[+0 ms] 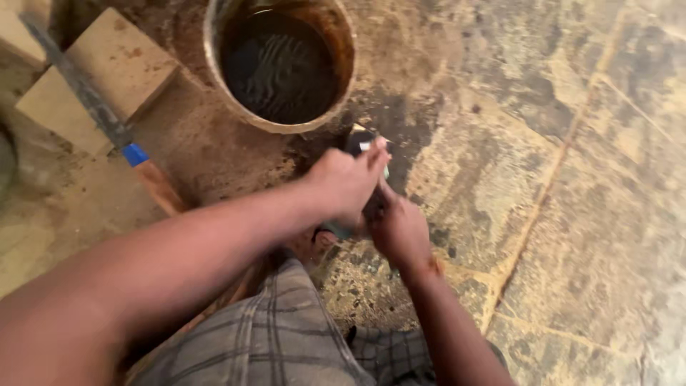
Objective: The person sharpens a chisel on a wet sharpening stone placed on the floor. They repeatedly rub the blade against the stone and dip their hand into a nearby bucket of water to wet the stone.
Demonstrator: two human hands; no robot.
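Note:
My left hand (pixel 348 180) is closed around a small dark object with a white part (pixel 363 141), held just below a bucket. My right hand (pixel 400 230) is closed right beneath it, gripping the lower end of the same object or something thin against it; I cannot tell which. Both hands touch each other above my knee in plaid shorts (pixel 279 336). The object is mostly hidden by my fingers.
A round bucket (pixel 214 50) of dark liquid stands at the top centre. A long blade with a blue band and wooden handle (pixel 107 121) lies across a tan block (pixel 107 71) at left. The floor (pixel 572 179) is stained, cracked stone.

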